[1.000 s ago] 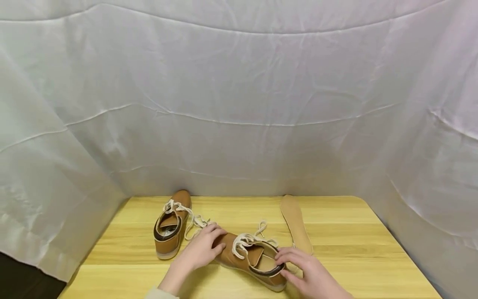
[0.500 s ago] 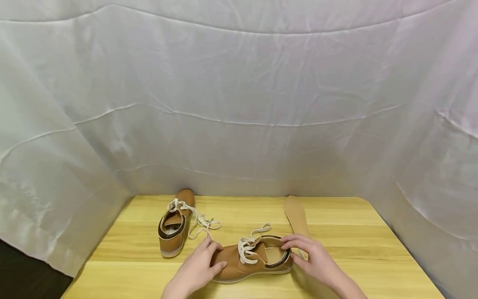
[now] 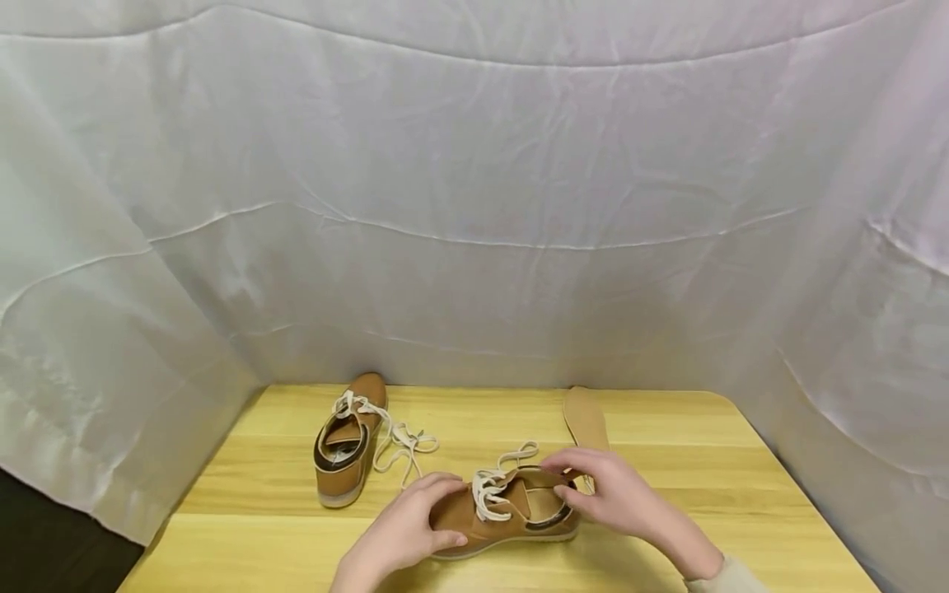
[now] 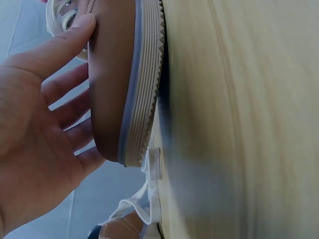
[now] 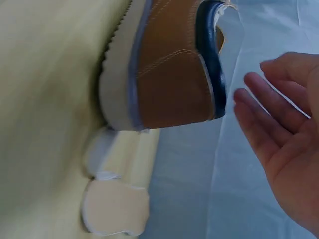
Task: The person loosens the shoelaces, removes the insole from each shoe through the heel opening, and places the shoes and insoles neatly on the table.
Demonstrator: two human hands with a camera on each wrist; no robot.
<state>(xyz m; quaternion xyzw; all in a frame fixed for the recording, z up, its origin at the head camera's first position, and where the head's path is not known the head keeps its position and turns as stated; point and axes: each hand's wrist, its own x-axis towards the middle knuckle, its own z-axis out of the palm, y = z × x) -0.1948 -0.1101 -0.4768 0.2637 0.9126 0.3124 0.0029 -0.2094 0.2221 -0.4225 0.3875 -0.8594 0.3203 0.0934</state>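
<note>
A brown lace-up shoe with cream laces lies sideways across the near part of the table, toe to the left. My left hand holds its toe, with the thumb on the near side and the fingers along the far side; the left wrist view shows the thumb touching the brown upper. Above the heel opening hovers my right hand, its fingers loosely bent. In the right wrist view those fingers are apart from the dark heel collar and hold nothing. A pale lining shows inside the shoe.
A second brown shoe stands at the back left, its laces trailing right. A tan insole lies at the back right, partly behind my right hand. Grey-white cloth surrounds the wooden table.
The shoe has turned from a slant to lie more nearly straight across, toe left. My right hand has come off the heel and lifted. My left hand stays at the toe.
</note>
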